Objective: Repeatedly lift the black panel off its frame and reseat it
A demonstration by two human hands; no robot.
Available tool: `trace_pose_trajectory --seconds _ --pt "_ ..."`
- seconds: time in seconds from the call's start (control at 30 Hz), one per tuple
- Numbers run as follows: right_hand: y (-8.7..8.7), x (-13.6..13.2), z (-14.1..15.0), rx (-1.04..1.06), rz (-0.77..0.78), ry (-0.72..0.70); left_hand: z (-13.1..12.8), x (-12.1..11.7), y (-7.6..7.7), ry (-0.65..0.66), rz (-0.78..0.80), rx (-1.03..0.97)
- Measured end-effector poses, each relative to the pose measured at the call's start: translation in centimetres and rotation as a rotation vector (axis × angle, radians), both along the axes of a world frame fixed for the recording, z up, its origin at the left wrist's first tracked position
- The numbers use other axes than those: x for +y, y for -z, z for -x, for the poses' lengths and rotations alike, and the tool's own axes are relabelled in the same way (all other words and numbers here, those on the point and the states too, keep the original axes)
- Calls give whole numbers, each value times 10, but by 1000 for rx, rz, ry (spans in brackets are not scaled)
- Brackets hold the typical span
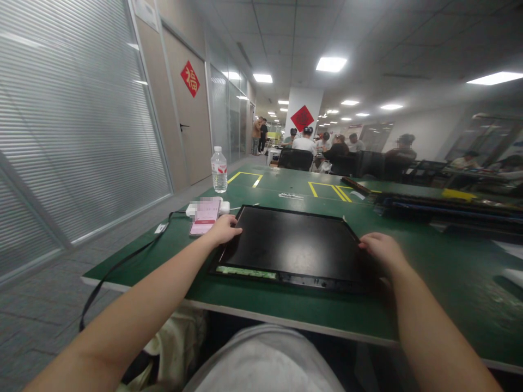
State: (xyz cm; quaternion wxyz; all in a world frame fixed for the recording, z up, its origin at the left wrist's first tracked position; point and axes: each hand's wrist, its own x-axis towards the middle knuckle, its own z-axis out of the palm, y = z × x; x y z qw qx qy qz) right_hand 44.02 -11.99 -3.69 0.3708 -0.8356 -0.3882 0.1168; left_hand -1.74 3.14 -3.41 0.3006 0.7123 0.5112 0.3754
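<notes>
A black, flat LCD screen panel lies at the near side of the green table, its dark face up and reflecting the ceiling light. Along its near edge runs a strip of green circuit board beside a dark bar. My left hand pinches the panel's left edge, thumb on top. On the opposite side my right hand grips the right edge, fingers closed. The undersides of both grips are hidden. Just left of my left hand lies a phone with a lit pink screen, leaning on a white power strip.
A water bottle stands at the table's left edge. A black cable hangs off that side. Several long dark panels are piled on the right. Yellow tape marks the far tabletop. Several people sit farther back.
</notes>
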Motion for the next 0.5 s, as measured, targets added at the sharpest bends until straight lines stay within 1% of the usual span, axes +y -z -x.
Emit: trace_pose_trajectory --seconds 0.17,0.5 --pt "0 0 1 31 -6 -5 1 -1 -1 4 -5 20" --pt "-8 -2 5 71 15 21 -1 -1 2 -28 -29 51"
